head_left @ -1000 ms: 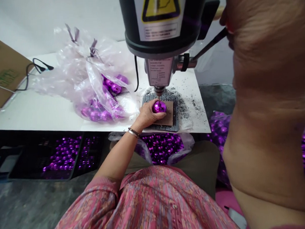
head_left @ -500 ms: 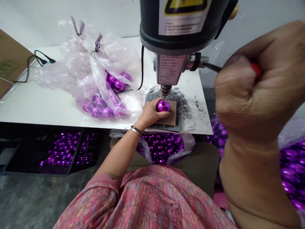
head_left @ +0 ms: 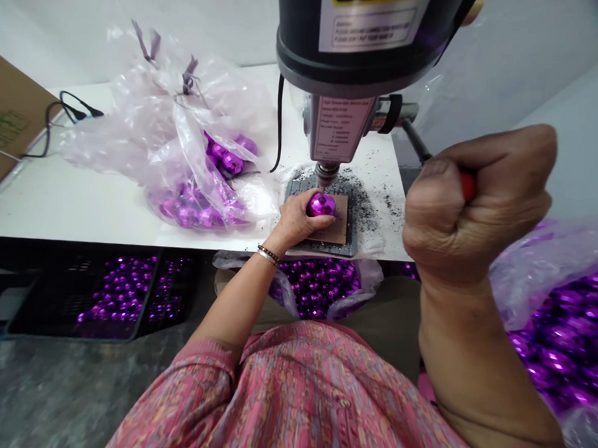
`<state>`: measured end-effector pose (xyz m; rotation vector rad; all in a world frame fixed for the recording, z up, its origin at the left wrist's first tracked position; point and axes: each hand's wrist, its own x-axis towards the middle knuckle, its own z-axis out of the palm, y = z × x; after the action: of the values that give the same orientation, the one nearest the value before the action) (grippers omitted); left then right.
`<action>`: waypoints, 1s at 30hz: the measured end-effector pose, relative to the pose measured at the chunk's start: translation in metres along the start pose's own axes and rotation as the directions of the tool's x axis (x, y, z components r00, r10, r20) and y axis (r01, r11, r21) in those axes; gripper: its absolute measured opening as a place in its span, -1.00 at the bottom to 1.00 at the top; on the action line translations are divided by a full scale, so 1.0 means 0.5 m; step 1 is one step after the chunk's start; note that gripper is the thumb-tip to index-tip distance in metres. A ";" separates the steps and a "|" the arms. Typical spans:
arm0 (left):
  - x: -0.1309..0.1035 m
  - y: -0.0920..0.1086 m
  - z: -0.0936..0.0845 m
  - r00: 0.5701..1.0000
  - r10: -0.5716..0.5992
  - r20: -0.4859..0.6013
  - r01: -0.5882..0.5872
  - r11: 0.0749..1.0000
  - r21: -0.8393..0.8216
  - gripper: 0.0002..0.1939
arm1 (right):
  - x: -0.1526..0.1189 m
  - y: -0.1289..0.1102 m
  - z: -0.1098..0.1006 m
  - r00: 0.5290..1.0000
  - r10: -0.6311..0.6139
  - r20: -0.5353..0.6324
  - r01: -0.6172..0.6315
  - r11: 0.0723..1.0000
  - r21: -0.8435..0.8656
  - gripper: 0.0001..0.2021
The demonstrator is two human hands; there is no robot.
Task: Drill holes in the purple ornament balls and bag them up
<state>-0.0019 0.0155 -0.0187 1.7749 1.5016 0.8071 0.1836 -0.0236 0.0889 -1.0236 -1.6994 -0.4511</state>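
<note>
Under the chuck of a drill press (head_left: 342,128), my left hand (head_left: 296,217) grips a shiny purple ball (head_left: 322,205) between thumb and fingers. The ball rests on a brown board (head_left: 336,228) laid over the grey base plate (head_left: 302,186). The drill tip is at the top of the ball; whether it has gone into it I cannot tell. My right hand (head_left: 475,205) is closed round the red-knobbed feed lever (head_left: 468,185) at the machine's right side, with most of the knob hidden in the fist.
Dark shavings (head_left: 371,205) lie around the base. Clear plastic bags (head_left: 179,156) with purple balls sit on the white table (head_left: 107,221). An open bag of balls (head_left: 321,285) is at my lap, a black crate (head_left: 120,295) lower left, another bag (head_left: 567,332) at right.
My right hand has pulled the lever downward and a little left. The chuck appears slightly lower over the ball, while my left hand keeps its hold. The view has shifted slightly.
</note>
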 end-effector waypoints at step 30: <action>-0.036 0.000 0.002 0.997 0.020 -0.070 -0.014 0.996 0.085 -0.46 | 0.168 -0.006 0.023 0.893 0.443 0.078 -0.450 0.875 0.179 -0.65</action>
<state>-0.0036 -0.0024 -0.0201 1.8407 1.5900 0.8338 0.1677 0.0174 0.1614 -1.2393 -1.4401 0.0343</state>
